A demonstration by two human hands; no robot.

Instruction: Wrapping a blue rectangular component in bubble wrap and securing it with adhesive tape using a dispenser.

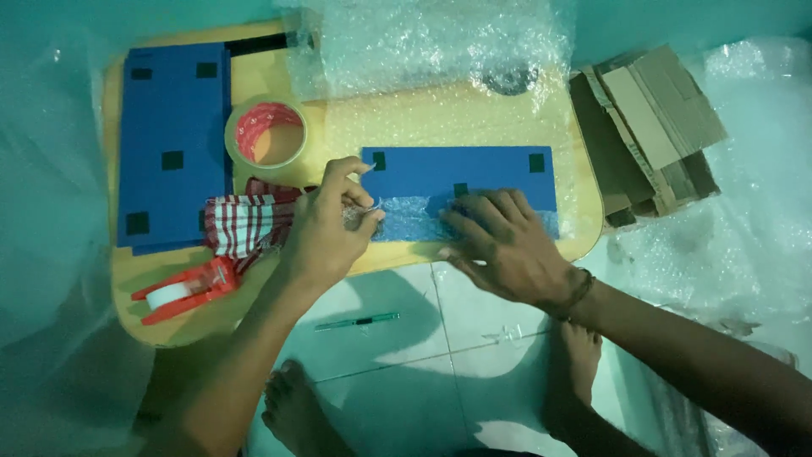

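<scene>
A low yellow worktop [474,114] with rounded corners sits on a floor of pale glossy tiles [397,355], grout lines crossing at six o'clock. Dim teal light tints everything. Clear plastic sheeting [51,279] drapes at nine o'clock; more bubble wrap [744,245] heaps at three o'clock beside flattened cardboard [651,127].

I see the left hand [326,227] pinching the edge of a bubble wrap sheet [406,218] laid over the near edge of a blue panel [461,173]. The right hand [507,241] lies flat on the same sheet. On the yellow table [423,114], to the left: a tape roll [267,134], a striped cloth [245,222], a red tape dispenser [182,292], stacked blue panels [173,144].
</scene>
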